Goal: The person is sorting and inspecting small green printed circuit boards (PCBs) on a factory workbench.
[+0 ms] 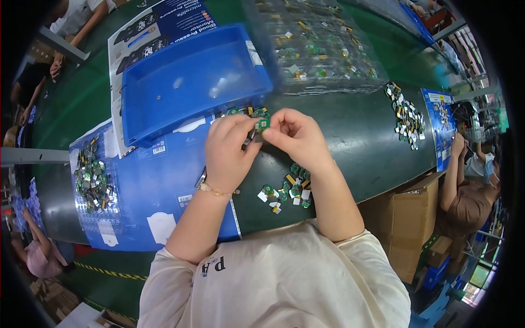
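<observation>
We are pinching a small green circuit board (263, 124) between the fingertips of both hands, the left hand (229, 141) gripping it from one side and the right hand (299, 136) from the other. We are holding it over the bench (355, 131), just beside the near wall of the blue tray (169, 98), while a loose cluster of boards (296, 186) is lying nearer our body. Our fingers are hiding much of the piece, so we cannot tell how firmly each hand is pressing. We are judging it to be very light, stiff across its face and fragile around its mounted parts. We are favouring a gentle hold on opposite bare edges, since squeezing the faces would be risking those parts.
</observation>
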Demonstrator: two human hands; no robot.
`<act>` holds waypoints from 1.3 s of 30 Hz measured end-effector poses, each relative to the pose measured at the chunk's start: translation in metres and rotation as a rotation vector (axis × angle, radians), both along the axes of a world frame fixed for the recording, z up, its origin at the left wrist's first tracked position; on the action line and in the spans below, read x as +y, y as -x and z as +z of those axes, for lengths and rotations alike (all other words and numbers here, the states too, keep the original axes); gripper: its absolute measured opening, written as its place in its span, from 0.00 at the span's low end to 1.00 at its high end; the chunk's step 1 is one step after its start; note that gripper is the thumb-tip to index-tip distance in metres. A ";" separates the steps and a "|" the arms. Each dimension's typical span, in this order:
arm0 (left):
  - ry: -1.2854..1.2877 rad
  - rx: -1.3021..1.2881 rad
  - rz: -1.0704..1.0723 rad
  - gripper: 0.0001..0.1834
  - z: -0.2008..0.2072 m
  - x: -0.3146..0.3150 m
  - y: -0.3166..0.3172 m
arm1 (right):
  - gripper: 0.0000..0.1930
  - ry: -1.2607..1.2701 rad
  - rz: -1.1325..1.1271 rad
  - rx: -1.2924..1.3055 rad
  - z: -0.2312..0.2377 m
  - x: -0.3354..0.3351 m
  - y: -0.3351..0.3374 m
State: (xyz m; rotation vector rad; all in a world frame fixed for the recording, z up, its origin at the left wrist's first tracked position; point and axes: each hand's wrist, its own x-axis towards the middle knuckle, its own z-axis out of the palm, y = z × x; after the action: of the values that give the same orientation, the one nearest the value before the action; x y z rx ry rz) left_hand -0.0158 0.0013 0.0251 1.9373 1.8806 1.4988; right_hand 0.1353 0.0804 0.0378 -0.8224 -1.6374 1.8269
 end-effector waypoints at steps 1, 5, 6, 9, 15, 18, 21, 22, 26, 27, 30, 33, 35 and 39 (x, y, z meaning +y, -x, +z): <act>0.024 0.029 -0.011 0.15 0.000 0.000 -0.001 | 0.04 0.003 -0.005 0.002 -0.002 0.001 -0.002; 0.284 -0.291 -0.131 0.17 0.005 0.001 0.000 | 0.04 0.031 0.010 -0.026 -0.004 0.009 -0.006; 0.288 -0.289 -0.135 0.17 0.004 0.001 -0.001 | 0.04 0.117 0.006 0.045 -0.002 0.010 -0.007; 0.368 -1.193 -0.429 0.19 0.000 0.001 0.001 | 0.04 0.262 0.058 0.000 0.009 0.013 -0.013; 0.507 -1.532 -0.618 0.10 -0.013 -0.004 0.009 | 0.05 0.250 0.117 0.100 0.013 0.007 -0.012; 0.478 -1.514 -0.717 0.08 -0.017 -0.004 0.009 | 0.06 0.131 0.113 0.048 0.003 0.006 -0.012; 0.530 -1.560 -0.662 0.08 -0.016 -0.005 0.011 | 0.07 -0.018 0.120 0.008 -0.004 0.009 -0.014; 0.545 -1.554 -0.691 0.09 -0.016 -0.004 0.012 | 0.07 -0.016 0.120 0.008 -0.004 0.009 -0.015; 0.588 -1.481 -0.733 0.12 -0.018 -0.005 0.018 | 0.07 -0.030 0.132 0.046 -0.004 0.009 -0.015; 0.590 -1.482 -0.733 0.12 -0.019 -0.004 0.018 | 0.07 -0.025 0.133 0.054 -0.005 0.008 -0.014; 0.620 -1.588 -0.704 0.12 -0.020 -0.005 0.018 | 0.07 0.003 0.089 0.016 -0.003 0.006 -0.012; 0.597 -1.709 -0.677 0.10 -0.018 -0.003 0.013 | 0.06 0.002 0.044 0.000 0.000 0.005 -0.010; 0.591 -1.726 -0.654 0.11 -0.018 -0.003 0.014 | 0.07 0.001 0.039 -0.013 0.001 0.004 -0.010; 0.565 -1.718 -0.647 0.11 -0.018 -0.003 0.011 | 0.07 -0.003 0.012 -0.037 0.000 0.004 -0.008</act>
State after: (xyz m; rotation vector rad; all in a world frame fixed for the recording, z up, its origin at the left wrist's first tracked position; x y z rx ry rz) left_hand -0.0273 -0.0014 0.0071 0.3627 0.5976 1.2771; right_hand 0.1438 0.0839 0.0373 -0.8514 -1.6708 1.8267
